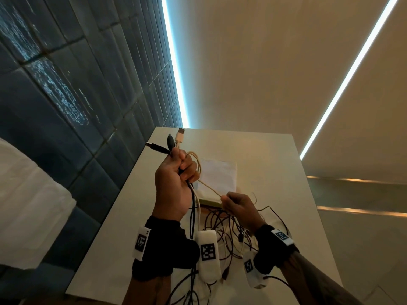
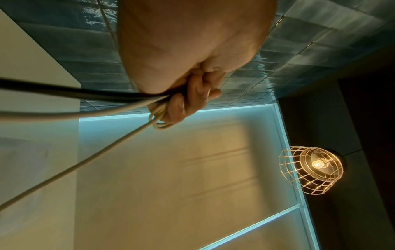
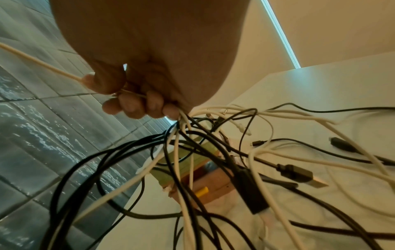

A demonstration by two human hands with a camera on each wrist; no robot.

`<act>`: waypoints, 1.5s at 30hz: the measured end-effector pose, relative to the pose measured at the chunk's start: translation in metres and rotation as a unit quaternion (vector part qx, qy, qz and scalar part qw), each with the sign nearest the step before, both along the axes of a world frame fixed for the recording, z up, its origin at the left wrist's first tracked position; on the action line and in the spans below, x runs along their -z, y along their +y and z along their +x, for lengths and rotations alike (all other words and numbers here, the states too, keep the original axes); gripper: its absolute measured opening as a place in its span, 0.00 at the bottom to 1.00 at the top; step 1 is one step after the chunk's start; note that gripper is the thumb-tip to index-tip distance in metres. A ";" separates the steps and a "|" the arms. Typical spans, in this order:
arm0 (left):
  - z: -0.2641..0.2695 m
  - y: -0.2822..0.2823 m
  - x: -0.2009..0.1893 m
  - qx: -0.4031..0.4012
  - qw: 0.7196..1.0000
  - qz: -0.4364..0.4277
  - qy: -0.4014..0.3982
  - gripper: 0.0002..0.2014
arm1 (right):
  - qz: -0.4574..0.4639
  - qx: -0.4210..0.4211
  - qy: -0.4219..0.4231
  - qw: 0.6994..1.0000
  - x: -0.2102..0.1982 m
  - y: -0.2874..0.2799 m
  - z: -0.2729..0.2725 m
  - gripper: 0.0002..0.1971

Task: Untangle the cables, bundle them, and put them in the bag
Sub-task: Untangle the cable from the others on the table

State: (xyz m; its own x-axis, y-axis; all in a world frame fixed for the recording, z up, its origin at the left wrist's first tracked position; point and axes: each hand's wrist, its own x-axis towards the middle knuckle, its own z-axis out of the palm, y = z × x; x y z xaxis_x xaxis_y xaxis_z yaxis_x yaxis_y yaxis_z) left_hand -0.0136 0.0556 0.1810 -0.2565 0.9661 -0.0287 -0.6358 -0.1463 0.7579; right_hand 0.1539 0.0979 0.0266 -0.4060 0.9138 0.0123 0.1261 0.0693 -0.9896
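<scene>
My left hand (image 1: 176, 172) is raised above the table and grips a bunch of cables, with black and white plugs (image 1: 174, 140) sticking up from the fist. A cream cable (image 1: 208, 187) loops round its fingers and runs taut down to my right hand (image 1: 236, 205), which pinches it between thumb and fingers. In the left wrist view the left hand (image 2: 188, 94) clasps the cream loops (image 2: 159, 121). In the right wrist view the right hand (image 3: 119, 91) pinches the cream cable (image 3: 40, 58). Tangled black and white cables (image 1: 229, 234) lie below. A whitish bag (image 1: 218, 175) lies flat behind the hands.
The white table (image 1: 275, 164) stands against a dark tiled wall (image 1: 66, 95) on the left. A small wooden box (image 3: 205, 179) with a yellow piece lies under the cables. A wire-caged lamp (image 2: 311, 170) hangs overhead.
</scene>
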 end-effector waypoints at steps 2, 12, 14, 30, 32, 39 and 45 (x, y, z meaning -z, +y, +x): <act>-0.004 -0.001 -0.003 0.001 1.000 0.008 -0.002 0.18 | 0.003 -0.002 -0.014 1.000 0.004 0.000 0.000 0.19; -0.015 -0.004 -0.017 -0.010 0.999 0.015 0.028 0.17 | -0.015 0.030 -0.055 0.998 0.012 0.006 0.001 0.12; -0.016 -0.001 -0.013 -0.026 0.999 -0.017 0.035 0.17 | -0.036 0.089 -0.015 0.995 0.000 0.008 0.001 0.10; 0.018 0.014 0.019 -0.011 0.976 -0.204 0.073 0.13 | 0.024 -0.016 0.171 0.985 -0.092 -0.004 -0.021 0.05; 0.016 0.013 0.016 -0.001 0.987 -0.163 0.015 0.14 | 0.014 -0.029 0.165 0.986 -0.085 -0.005 -0.019 0.06; 0.012 0.012 0.006 0.032 0.998 -0.049 -0.011 0.16 | -0.030 -0.030 0.086 0.995 -0.034 0.001 -0.008 0.19; 0.004 0.010 0.004 0.028 0.999 -0.020 -0.004 0.16 | -0.033 -0.022 0.060 0.997 -0.010 0.001 0.000 0.19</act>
